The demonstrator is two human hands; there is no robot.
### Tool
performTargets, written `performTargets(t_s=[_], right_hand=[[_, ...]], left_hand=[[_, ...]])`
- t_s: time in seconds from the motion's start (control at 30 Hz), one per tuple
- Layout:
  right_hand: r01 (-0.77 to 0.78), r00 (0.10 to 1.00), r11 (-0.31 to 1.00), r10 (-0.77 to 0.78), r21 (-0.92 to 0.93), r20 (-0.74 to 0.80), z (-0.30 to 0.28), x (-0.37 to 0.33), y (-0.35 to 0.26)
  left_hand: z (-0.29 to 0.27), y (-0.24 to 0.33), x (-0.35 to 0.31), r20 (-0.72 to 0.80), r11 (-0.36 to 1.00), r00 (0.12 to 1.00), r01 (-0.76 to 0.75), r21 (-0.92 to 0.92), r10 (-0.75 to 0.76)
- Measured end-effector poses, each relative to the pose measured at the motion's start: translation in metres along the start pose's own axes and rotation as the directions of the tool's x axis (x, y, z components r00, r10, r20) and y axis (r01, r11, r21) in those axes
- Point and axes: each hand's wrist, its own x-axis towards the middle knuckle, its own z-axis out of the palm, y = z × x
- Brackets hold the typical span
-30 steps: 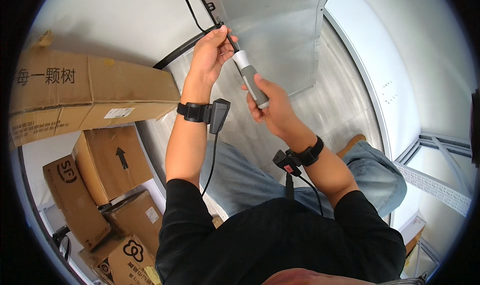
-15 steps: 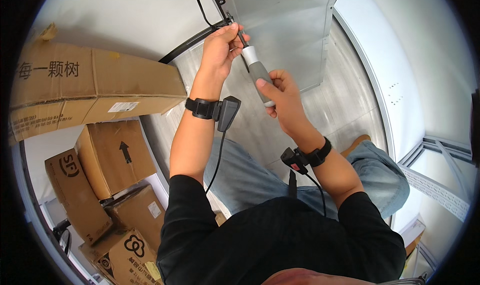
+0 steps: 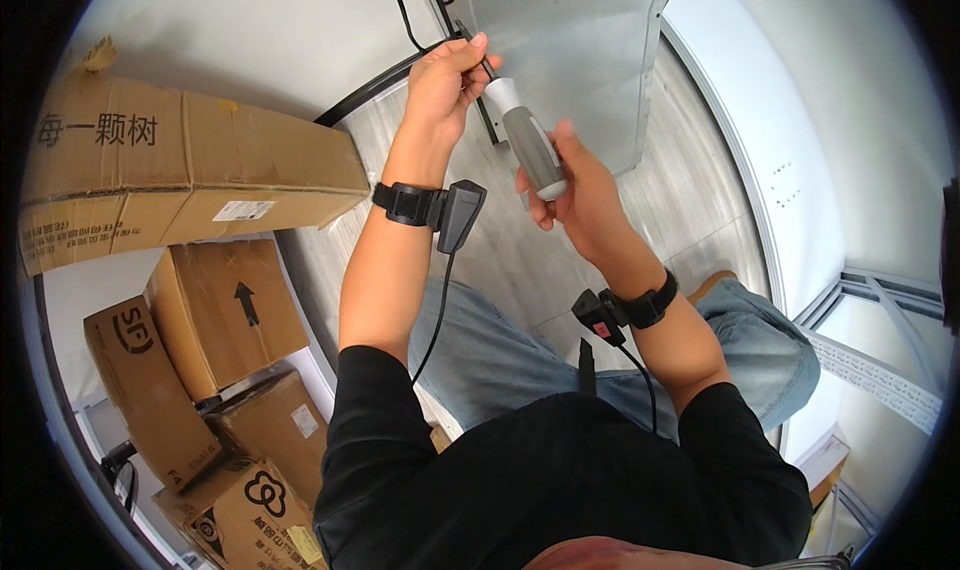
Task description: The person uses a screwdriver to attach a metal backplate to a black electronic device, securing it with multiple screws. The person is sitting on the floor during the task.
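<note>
Pale wood-grain flooring and white walls fill the background, with a grey metal panel standing upright at the top centre of the frame. Along the left edge, cardboard boxes are stacked, a long flat one above smaller ones near the lower left.

Left of centre, the left hand is raised toward the panel's lower left edge; its fingers are closed in a pinch around the thin dark shaft at the tip of an electric screwdriver. A black wrist strap with a small device and a trailing cable is worn on that forearm.

Just right of it, the right hand is wrapped around the lower end of the screwdriver's grey body, fingers curled on it and thumb lying along its side. The tool's long axis runs from the lower right up to the upper left, its white collar and bit pointing at a bracket on the panel's edge. The left hand is the nearer one to the tip and the panel; the right sits behind, at the tail of the tool. A second strap is seen on the right wrist.

Compared with the picture half a second before, the tool appears tilted slightly more upright, and both hands lie a little farther right in the frame.
</note>
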Motion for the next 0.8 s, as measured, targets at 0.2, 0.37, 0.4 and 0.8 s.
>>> performTargets(t_s=[0.2,0.37,0.4,0.8], right_hand=[[0.212,0.960,0.881,-0.269,-0.423,-0.080,0.009,0.005,0.010],[0.042,0.997,0.998,-0.045,0.052,0.062,0.002,0.007,-0.001],[0.022,0.995,0.989,-0.037,0.144,0.098,0.001,0.007,-0.002],[0.043,0.998,0.989,-0.050,-0.142,-0.049,0.005,0.001,-0.009]], left_hand=[[0.007,-0.003,-0.004,-0.057,0.999,0.998,-0.014,-0.046,0.011],[0.008,0.002,-0.010,0.024,0.991,0.999,-0.033,-0.130,0.037],[0.010,0.003,-0.014,0.052,0.988,0.998,-0.037,-0.149,0.045],[0.009,0.001,-0.004,0.012,0.992,0.993,-0.117,-0.053,0.118]])
